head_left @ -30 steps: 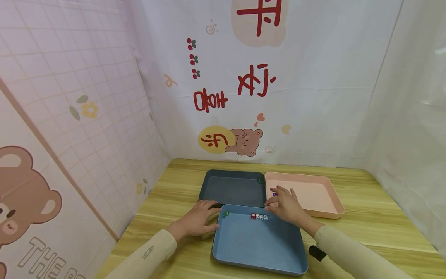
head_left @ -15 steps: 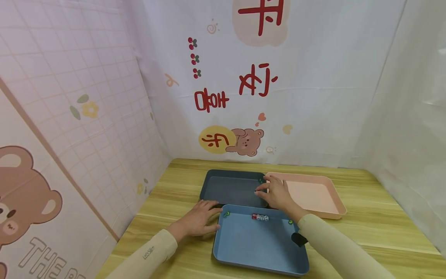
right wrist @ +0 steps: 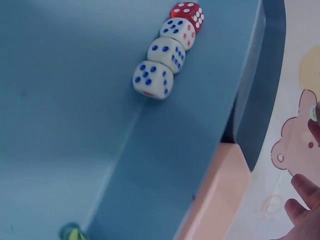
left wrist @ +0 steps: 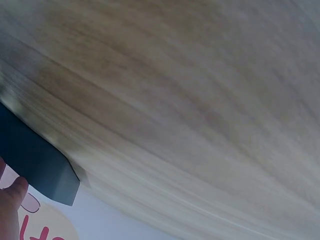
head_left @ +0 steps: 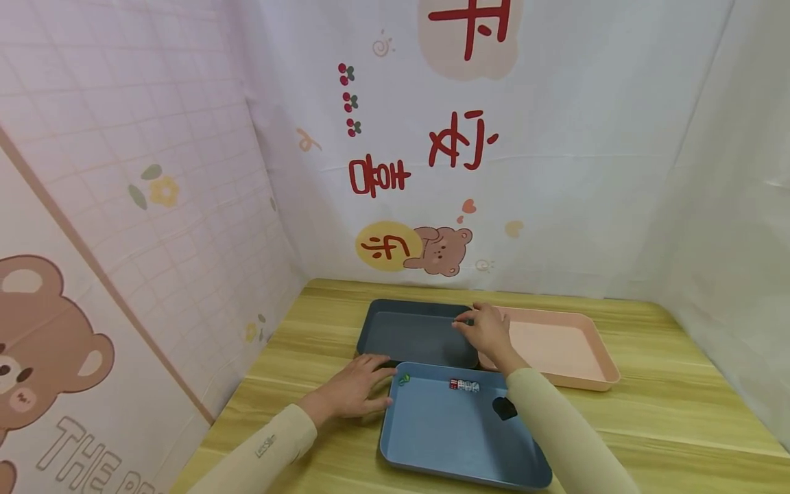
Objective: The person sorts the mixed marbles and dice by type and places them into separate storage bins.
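Observation:
My right hand (head_left: pixel 490 333) hovers over the dark tray's (head_left: pixel 413 343) far right corner. Its thumb and forefinger pinch a small pale-green marble (right wrist: pixel 313 113), seen at the edge of the right wrist view. My left hand (head_left: pixel 352 385) lies at the left side of the blue tray (head_left: pixel 459 439), fingers loosely spread and fingertips at its rim. Along that tray's far wall stands a row of dice (head_left: pixel 464 385), one red and three white. A green marble (head_left: pixel 404 379) sits in its far left corner. Another green marble (right wrist: pixel 74 233) shows low in the right wrist view.
A pink tray (head_left: pixel 558 343) stands right of the dark one, partly behind my right hand. All three trays sit close together on a wood-grain table (head_left: pixel 666 412). A black object (head_left: pixel 505 408) hangs at the right sleeve. Printed cloth (head_left: pixel 555 171) encloses the back and sides.
My right hand has moved from the pink tray's left edge leftward and away to the dark tray's far right corner. The left hand has kept its place at the blue tray.

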Tool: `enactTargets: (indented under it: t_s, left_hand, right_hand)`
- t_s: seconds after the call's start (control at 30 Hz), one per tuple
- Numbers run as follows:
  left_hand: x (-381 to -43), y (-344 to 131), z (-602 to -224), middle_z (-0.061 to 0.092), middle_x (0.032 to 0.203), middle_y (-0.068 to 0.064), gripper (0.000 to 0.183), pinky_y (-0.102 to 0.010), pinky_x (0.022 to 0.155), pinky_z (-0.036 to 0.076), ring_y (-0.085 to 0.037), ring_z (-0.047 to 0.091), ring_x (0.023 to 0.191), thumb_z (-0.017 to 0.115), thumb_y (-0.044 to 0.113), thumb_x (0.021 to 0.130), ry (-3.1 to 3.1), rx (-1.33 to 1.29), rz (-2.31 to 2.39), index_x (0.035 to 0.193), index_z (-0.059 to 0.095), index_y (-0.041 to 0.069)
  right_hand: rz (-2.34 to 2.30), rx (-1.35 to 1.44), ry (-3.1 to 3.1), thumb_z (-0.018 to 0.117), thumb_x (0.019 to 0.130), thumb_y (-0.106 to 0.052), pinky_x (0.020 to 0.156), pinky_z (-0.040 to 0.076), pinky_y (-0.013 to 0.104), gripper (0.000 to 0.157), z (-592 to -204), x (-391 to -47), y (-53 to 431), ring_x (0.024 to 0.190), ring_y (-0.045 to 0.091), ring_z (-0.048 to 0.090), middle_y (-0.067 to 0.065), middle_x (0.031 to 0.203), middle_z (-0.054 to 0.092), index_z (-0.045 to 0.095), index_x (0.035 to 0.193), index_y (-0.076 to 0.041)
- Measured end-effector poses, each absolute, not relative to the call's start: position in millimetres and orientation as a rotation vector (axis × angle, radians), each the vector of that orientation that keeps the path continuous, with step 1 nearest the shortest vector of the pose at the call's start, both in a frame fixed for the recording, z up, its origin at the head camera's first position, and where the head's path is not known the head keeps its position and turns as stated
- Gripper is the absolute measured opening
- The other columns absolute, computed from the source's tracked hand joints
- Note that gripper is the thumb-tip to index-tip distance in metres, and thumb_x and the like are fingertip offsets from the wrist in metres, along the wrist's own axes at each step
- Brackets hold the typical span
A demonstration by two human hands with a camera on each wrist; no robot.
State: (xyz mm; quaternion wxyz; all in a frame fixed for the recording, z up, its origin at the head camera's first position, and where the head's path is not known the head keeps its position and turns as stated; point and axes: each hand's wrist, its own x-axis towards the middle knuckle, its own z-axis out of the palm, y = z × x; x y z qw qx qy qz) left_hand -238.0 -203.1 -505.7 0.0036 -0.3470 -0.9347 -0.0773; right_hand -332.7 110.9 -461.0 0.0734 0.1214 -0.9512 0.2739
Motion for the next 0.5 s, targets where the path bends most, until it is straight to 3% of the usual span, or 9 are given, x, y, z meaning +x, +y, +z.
enactTargets:
  t_s: [0.4,0.5]
  left_hand:
    - [-240,-204,-504,0.040,0.151,-0.011,0.058,-0.050,0.112,0.033,-0.030,0.038,0.137,0.054,0.050,0.099,-2.910,-1.106,-0.211,0.147,0.049,0.017]
    - [-240,-203,-504,0.040,0.151,-0.012,0.059,-0.049,0.111,0.033,-0.030,0.039,0.137,0.053,0.051,0.099,-2.901,-1.118,-0.206,0.146,0.050,0.016]
  right_hand:
    - [0.823,0.347,-2.910,0.069,0.095,-0.030,0.105,0.004,0.078,0.021,-478,-337,99,0.138,0.044,0.033,0.023,0.141,0.051,0.079,0.106,-0.015]
    - [0.814,0.360,-2.905,0.066,0.096,-0.030,0.105,0.004,0.077,0.027,-481,-339,97,0.139,0.045,0.031,0.024,0.142,0.050,0.076,0.115,-0.014]
